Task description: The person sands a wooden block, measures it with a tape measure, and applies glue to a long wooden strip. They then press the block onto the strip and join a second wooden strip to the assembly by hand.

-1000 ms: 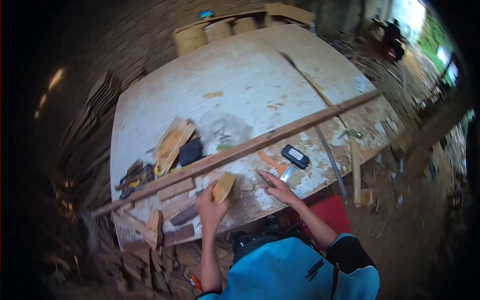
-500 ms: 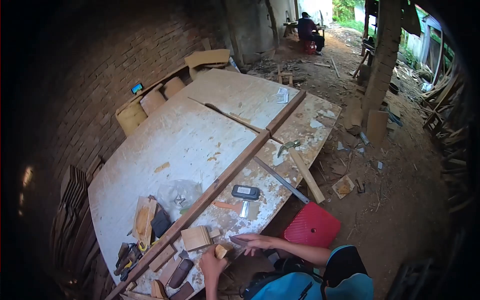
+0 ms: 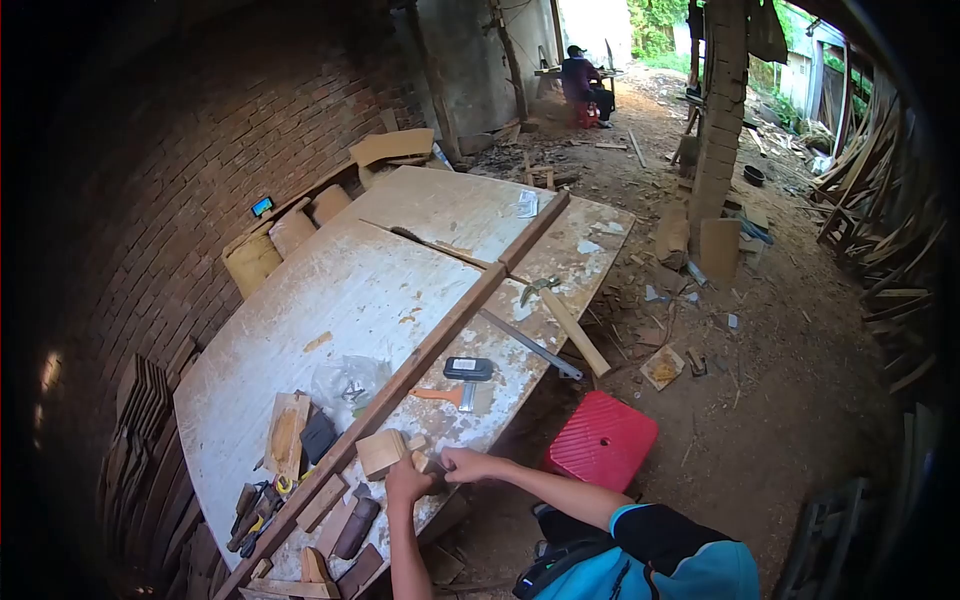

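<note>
Over the near edge of the worktable my left hand (image 3: 408, 482) is closed around a small pale wooden block (image 3: 423, 463), mostly hidden by the fingers. My right hand (image 3: 470, 465) is in a fist just right of it, close to the block. What the right fingers hold cannot be made out. A larger wooden block (image 3: 379, 454) lies right behind my left hand, with a small wood piece (image 3: 416, 441) beside it. Further back on the table are a paintbrush (image 3: 455, 397) with an orange handle and a dark case (image 3: 468, 369) with a white label.
A long wooden bar (image 3: 420, 363) crosses the worktable (image 3: 270, 345). A hammer (image 3: 570, 325) and a metal ruler-like strip (image 3: 530, 345) lie near its right edge. Tools (image 3: 258, 515) cluster at left. A red stool (image 3: 603, 440) stands at right. A person (image 3: 585, 85) sits far back.
My right hand has turned and come nearer my left, and the thin dark flat piece it held is now hidden. My left hand has tilted over the small block. The view has shifted.
</note>
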A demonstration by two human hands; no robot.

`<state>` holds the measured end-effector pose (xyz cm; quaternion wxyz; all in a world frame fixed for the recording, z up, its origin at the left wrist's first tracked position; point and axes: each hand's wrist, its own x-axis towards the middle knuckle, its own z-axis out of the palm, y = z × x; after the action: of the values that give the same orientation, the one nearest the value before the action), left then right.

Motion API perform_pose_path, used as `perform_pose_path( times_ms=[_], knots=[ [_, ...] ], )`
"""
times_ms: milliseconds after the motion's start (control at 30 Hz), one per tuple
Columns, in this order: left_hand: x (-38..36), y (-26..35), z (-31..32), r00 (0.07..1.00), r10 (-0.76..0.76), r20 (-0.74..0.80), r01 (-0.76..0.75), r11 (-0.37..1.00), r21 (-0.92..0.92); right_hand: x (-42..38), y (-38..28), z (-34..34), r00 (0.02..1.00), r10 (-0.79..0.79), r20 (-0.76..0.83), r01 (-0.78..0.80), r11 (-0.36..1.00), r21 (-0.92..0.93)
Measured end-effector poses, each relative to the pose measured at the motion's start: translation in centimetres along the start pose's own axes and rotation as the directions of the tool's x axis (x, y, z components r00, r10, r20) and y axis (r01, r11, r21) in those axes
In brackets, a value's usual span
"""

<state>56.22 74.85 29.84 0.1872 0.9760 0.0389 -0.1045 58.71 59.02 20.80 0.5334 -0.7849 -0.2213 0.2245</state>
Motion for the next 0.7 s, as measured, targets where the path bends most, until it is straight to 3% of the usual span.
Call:
perform_pose_path(
  times_ms=[33, 67, 167, 200, 300, 333, 433, 567, 600, 700],
  knots=[
    [0.0, 0.0, 0.2, 1.0, 0.014, 0.007, -0.014, 1.0, 0.0, -0.4, -1.5, -0.5, 0.999, 0.026, 0.043, -0.023, 0.997, -0.071],
    [-0.1, 0.0, 0.4, 1.0, 0.022, 0.012, -0.022, 1.0, 0.0, -1.2, -2.9, -1.2, 0.984, 0.149, 0.095, -0.15, 0.989, 0.005],
    [-1.0, 0.9, -0.3, 0.999, 0.027, -0.018, -0.027, 1.0, 0.007, -0.5, -1.0, 0.0, 0.995, 0.063, -0.077, -0.062, 0.998, 0.014],
    [-1.1, 1.1, -0.3, 0.999, 0.03, -0.036, -0.03, 1.0, 0.004, -1.3, -2.2, -0.3, 0.988, 0.13, -0.082, -0.124, 0.989, 0.078],
    [-1.1, 0.8, 0.2, 0.997, 0.027, -0.078, -0.029, 0.999, -0.014, 0.5, -0.7, 1.8, 0.96, -0.005, -0.279, 0.048, 0.988, 0.148],
    [-0.8, 0.7, 0.4, 0.997, 0.015, -0.076, -0.017, 0.999, -0.028, 0.7, -1.2, 1.8, 0.981, -0.028, -0.191, 0.071, 0.973, 0.22],
    [-0.9, 0.7, 0.5, 0.996, 0.011, -0.085, -0.014, 0.999, -0.035, -0.4, -3.2, 1.4, 0.91, -0.308, -0.278, 0.35, 0.93, 0.115],
    [-0.4, 0.1, 0.8, 0.992, 0.069, -0.104, -0.073, 0.996, -0.041, -1.8, -2.9, 2.5, 0.844, -0.41, -0.347, 0.499, 0.837, 0.225],
    [-0.6, 0.5, 0.5, 0.992, 0.07, -0.104, -0.075, 0.996, -0.043, -2.2, -2.8, 2.6, 0.888, -0.331, -0.32, 0.424, 0.859, 0.288],
    [-1.0, 1.2, -0.2, 0.997, 0.021, -0.074, -0.025, 0.998, -0.057, -2.0, -1.8, 2.7, 0.954, -0.159, -0.253, 0.214, 0.955, 0.206]
  ],
)
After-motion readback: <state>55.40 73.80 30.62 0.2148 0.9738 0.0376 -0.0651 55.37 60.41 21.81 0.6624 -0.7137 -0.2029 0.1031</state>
